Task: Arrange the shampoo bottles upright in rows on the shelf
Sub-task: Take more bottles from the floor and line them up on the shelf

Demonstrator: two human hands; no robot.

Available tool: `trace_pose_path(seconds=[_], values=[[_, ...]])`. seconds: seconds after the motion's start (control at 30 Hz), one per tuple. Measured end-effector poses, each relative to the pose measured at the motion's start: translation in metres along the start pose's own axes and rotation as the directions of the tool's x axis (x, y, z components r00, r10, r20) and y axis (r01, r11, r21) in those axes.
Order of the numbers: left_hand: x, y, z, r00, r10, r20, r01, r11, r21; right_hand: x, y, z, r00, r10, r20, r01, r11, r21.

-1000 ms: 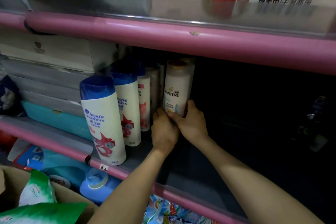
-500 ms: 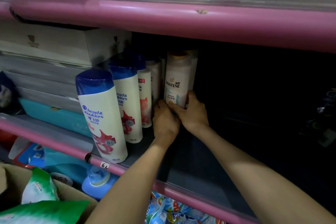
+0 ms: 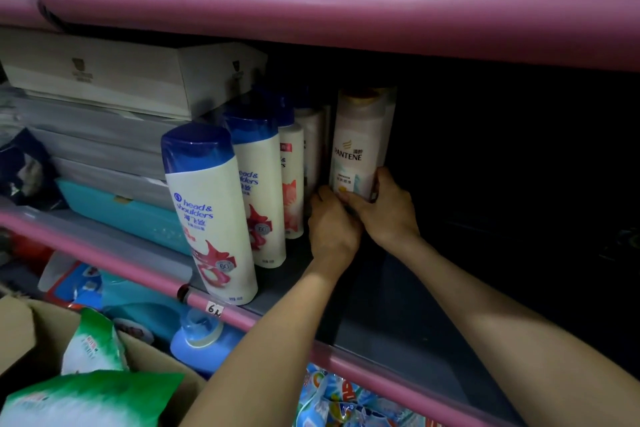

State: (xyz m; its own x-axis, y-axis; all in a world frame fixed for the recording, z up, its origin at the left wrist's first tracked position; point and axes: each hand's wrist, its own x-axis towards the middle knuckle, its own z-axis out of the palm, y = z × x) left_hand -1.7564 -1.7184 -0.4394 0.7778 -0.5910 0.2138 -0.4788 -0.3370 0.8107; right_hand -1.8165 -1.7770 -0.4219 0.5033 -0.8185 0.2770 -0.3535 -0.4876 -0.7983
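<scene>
A row of blue-capped bottles [image 3: 211, 208] already stands upright at the shelf's [image 3: 388, 315] left, and both the left hand [image 3: 334, 225] and right hand [image 3: 384, 210] grasp a Pantene bottle [image 3: 358, 146] far back (1 more behind it), with the dark right side seemingly unfilled.

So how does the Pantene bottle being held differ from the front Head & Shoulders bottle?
The Pantene bottle has a pale gold cap; the front Head & Shoulders bottle a blue one. Pantene stands deep on the shelf, gripped by the left hand and right hand; the other stands untouched at the front edge. Both are upright.
</scene>
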Motion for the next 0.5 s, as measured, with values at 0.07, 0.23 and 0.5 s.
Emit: trace_pose_path(seconds=[0.07, 0.23, 0.5], values=[[0.0, 0.001, 0.002, 1.0, -0.008, 0.013, 0.008, 1.0, 0.0, 0.0, -0.001, -0.001, 1.0, 0.004, 0.001, -0.004, 1.0, 0.0], [-0.005, 0.007, -0.002, 0.994, -0.073, 0.082, 0.072, 0.997, 0.01, -0.006, -0.007, -0.011, 0.995, 0.063, 0.074, -0.063, 0.998, -0.004], [-0.067, 0.016, -0.047, 0.981, -0.006, 0.193, 0.029, 0.992, -0.119, -0.074, -0.03, -0.047, 0.969, 0.19, 0.158, -0.205, 0.975, 0.085]])
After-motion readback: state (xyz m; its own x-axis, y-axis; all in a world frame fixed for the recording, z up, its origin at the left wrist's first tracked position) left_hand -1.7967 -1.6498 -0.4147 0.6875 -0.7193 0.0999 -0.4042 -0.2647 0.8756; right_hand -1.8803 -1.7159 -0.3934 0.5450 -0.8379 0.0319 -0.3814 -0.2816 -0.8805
